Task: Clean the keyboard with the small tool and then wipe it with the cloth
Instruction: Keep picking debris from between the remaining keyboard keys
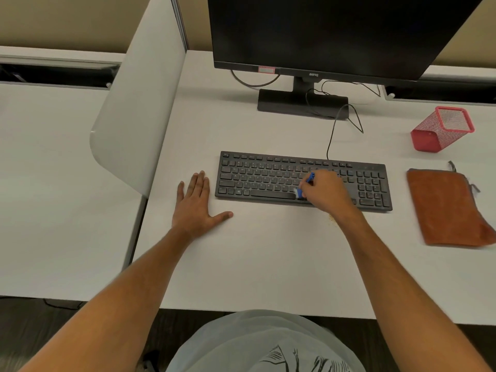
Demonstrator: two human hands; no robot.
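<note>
Right hand: fingers curled round the small tool, a blue brush whose handle end shows above the knuckles and whose pale bristles meet the keys just right of the space bar. The grip sits low on the handle, near the bristle head; exactly how the thumb lies cannot be told, since the hand hides it. Judged from its size, the brush is light and stiff in the handle and soft at the tip, so a light pinch close to the head should give control without forcing the keys.

Left hand: flat on the desk, fingers straight and spread, holding nothing, just beside the keyboard's left end and apparently not touching it.

Keyboard: black, full width, lying parallel to the desk's near edge, about midway between that edge and the monitor stand. It is probably light enough to slide under sideways brushing; the free hand could steady its left end. A few pale crumbs lie on the desk by its near edge under the right wrist.

Cloth: orange-brown, folded flat, near the desk's right edge, apart from the keyboard's right end. Soft and limp; best gathered in the whole hand. The wiping step has not begun.

Red mesh cup: toward the far right corner, tipped on its side.
</note>
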